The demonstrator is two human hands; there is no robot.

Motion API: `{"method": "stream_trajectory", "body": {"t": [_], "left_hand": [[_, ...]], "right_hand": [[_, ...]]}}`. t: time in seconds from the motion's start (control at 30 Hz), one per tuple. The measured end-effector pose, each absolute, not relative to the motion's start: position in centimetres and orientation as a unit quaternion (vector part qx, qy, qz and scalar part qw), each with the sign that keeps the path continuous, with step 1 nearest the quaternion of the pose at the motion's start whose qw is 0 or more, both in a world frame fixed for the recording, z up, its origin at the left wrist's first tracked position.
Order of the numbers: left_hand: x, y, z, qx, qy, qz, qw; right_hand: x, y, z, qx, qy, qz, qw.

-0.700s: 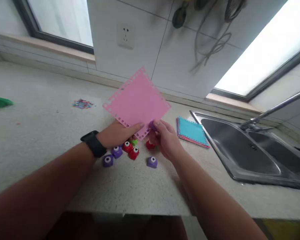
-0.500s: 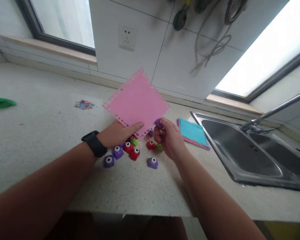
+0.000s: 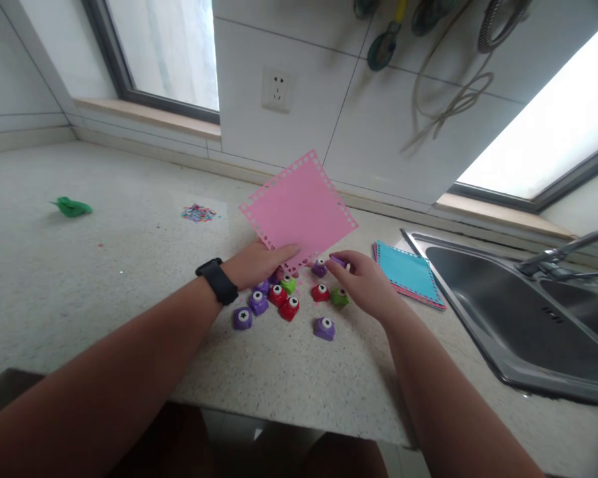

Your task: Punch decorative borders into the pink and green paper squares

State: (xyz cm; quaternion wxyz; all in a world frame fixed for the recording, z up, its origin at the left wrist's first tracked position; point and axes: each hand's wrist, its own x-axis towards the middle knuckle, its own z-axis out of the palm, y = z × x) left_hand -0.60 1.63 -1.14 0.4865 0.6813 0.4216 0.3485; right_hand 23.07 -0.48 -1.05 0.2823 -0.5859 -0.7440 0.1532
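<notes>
Pink paper sheet (image 3: 299,212) hangs tilted above the counter (image 3: 154,265), one corner toward the person, its near-square shape giving no clear long axis. From here I see the left hand (image 3: 256,262) pinching it near that corner, thumb on top, the fingers beneath mostly hidden. The right hand (image 3: 363,279) is just beside the lower right edge, apart from it, so the sheet lies forward and leftward of that grip. Its thumb and fingers are nearly closed around a small purple punch (image 3: 339,261); another purple punch (image 3: 319,267) sits between that hand and the near corner.
</notes>
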Motion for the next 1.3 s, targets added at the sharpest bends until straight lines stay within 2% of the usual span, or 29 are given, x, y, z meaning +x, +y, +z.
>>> {"method": "stream_trajectory", "body": {"t": [0.3, 0.73, 0.9, 1.0, 1.07, 1.17, 1.3], "left_hand": [[-0.7, 2.0, -1.6, 0.683, 0.410, 0.362, 0.484], [-1.1, 2.4, -1.8, 0.679, 0.418, 0.368, 0.477], [-1.0, 2.4, -1.2, 0.654, 0.389, 0.397, 0.513], [-0.9, 2.5, -1.0, 0.621, 0.383, 0.430, 0.532], [-1.0, 2.5, -1.0, 0.603, 0.387, 0.445, 0.537], [-1.1, 2.7, -1.2, 0.594, 0.391, 0.456, 0.535], [-1.1, 2.8, -1.4, 0.591, 0.385, 0.459, 0.540]], "right_hand": [[22.6, -0.7, -1.3, -0.566, -0.790, 0.113, 0.208], [23.2, -0.5, -1.4, -0.554, -0.810, 0.089, 0.170], [23.1, -0.5, -1.4, -0.535, -0.811, 0.086, 0.222], [22.9, -1.0, -0.7, -0.491, -0.823, 0.080, 0.274], [22.9, -1.5, 0.0, -0.449, -0.843, 0.102, 0.278], [23.1, -2.3, 1.2, -0.374, -0.884, 0.165, 0.228], [23.6, -3.1, 2.0, -0.340, -0.907, 0.186, 0.164]]}}
